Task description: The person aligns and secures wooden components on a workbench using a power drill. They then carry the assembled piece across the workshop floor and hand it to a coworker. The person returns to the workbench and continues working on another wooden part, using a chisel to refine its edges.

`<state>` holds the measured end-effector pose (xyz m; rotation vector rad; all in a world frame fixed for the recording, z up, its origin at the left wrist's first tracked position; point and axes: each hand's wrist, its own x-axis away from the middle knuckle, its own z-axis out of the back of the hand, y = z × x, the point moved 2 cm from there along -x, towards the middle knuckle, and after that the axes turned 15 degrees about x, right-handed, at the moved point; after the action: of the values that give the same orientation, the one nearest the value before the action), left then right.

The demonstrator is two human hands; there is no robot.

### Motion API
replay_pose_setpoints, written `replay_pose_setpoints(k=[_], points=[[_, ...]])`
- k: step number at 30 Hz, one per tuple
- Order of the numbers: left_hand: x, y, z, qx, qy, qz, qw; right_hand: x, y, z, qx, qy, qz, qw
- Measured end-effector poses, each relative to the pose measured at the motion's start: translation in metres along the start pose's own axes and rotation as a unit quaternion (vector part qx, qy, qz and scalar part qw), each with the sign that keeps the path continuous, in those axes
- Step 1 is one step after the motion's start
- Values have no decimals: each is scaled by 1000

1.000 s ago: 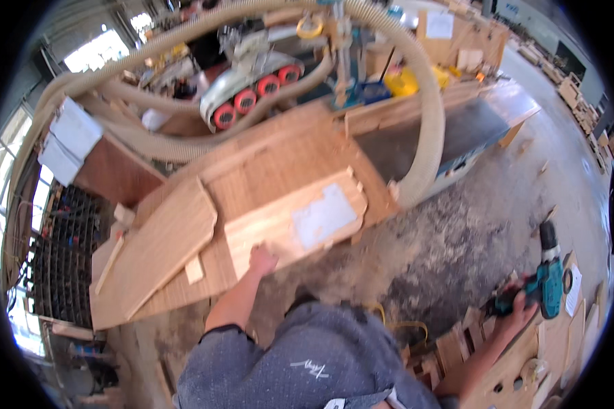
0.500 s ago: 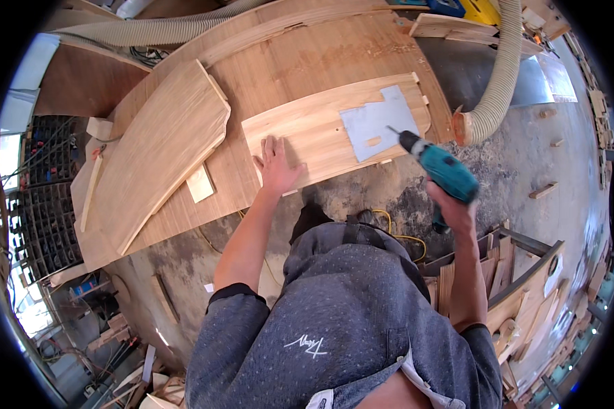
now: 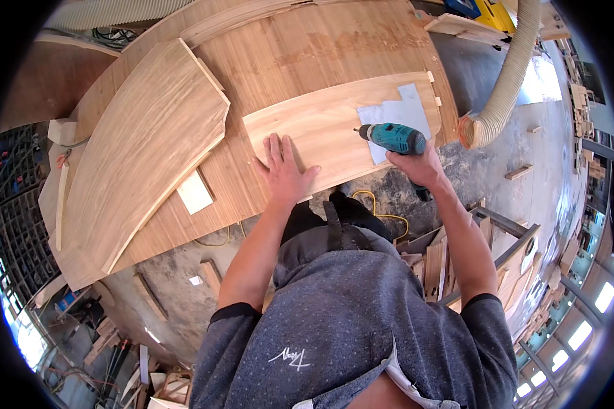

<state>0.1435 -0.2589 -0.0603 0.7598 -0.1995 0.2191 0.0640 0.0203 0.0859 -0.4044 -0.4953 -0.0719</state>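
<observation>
My left hand [image 3: 285, 170] lies with fingers spread on the near left part of a pale wooden panel [image 3: 320, 123]. In my right hand [image 3: 419, 162] is a teal cordless drill [image 3: 394, 138], gripped by its handle, its chuck and bit pointing left over the panel. Whether the bit touches the wood I cannot tell. Beneath the drill, on the panel's right part, lies a light grey cut-out sheet [image 3: 411, 112], partly hidden by the drill and hand. The panel rests on a large wooden worktop [image 3: 334, 41].
A larger curved wooden panel [image 3: 164, 129] lies to the left, with a small pale board [image 3: 195, 192] by its edge. A ribbed hose [image 3: 508, 88] hangs at the right. Yellow cable [image 3: 389, 217] runs on the floor near my feet. Offcuts fill a rack [image 3: 438, 269] at lower right.
My right hand has brought the drill left and turned it, so its bit now points left over the panel instead of up and left. My left hand stays on the panel.
</observation>
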Motion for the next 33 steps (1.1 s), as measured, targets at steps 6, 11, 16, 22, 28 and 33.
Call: replay_pose_setpoints(k=[6,11,16,22,28,33], points=[[-2,-1,1,13,-3,-2,1000,-20,-25,18,54,-20,60,997],[-3,2,3,2,2,4,1000,-23,-42,27,89,-22,116,989],[-16,29,2,21,-7,-60,998,-31,-34,26,86,-45,94,991],[-53,69,-43,120,-60,-182,974,-23,-34,18,44,-27,58,997],[-65,89,-70,125,-36,-185,974,-25,-32,15,68,-14,59,996],[-66,91,-80,111,24,-197,974,-22,-29,16,82,-17,50,995]])
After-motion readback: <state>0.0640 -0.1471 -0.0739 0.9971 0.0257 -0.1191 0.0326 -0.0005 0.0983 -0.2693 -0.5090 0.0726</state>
